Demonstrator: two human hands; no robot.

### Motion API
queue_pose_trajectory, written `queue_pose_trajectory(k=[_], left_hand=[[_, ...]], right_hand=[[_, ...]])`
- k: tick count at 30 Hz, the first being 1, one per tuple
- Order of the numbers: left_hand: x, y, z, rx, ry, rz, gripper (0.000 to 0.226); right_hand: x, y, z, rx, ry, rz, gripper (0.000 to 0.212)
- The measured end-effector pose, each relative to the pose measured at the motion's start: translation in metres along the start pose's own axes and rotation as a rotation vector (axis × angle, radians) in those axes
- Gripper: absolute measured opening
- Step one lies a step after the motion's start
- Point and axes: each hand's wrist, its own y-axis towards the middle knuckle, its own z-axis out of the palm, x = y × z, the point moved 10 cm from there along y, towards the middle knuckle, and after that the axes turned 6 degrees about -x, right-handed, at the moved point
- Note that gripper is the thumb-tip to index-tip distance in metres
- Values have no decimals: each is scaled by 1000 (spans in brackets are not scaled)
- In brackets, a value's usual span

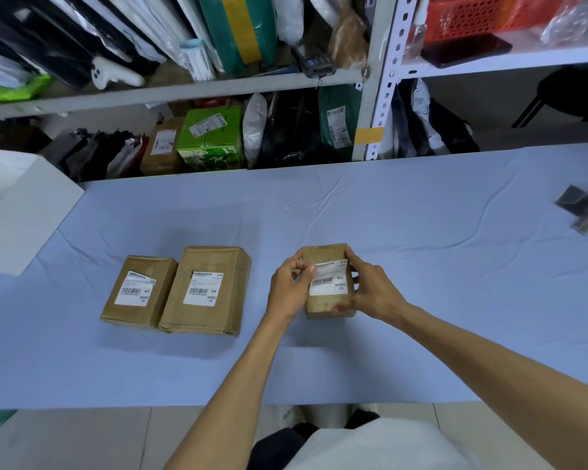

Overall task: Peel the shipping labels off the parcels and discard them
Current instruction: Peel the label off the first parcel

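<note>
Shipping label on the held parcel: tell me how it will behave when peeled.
The shipping label looks like thin paper, so probably floppy and apt to tear; its corner bends where the left hand pinches it. The right hand grips the small parcel, so it likely stays put.

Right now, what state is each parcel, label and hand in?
right parcel: gripped by right hand.
right label: corner pinched by left hand, rest stuck down.
middle parcel: untouched on the table.
middle label: in place.
left parcel: untouched on the table.
left label: in place.
</note>
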Motion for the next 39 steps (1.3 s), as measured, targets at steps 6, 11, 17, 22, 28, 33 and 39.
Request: queue_pose_trajectory(k=[6,11,17,22,28,33,39], left_hand=[[19,-1,1,-2,-2,-39,15],[31,-2,1,-10,-10,-63,19],[35,1,4,8,-32,-77,17],[35,3,7,23,-37,-77,15],[35,3,6,24,-30,-88,14],[33,3,6,19,-30,-101,16],[32,3,6,19,-1,-95,17]], right_hand=[[-12,-1,11,-6,40,18,114],[-19,0,19,15,36,40,117],[-22,4,20,30,28,52,117],[-26,6,21,44,20,65,122],[-28,7,23,55,12,70,123],[-28,8,23,63,5,52,123],[-27,8,23,67,1,40,122]])
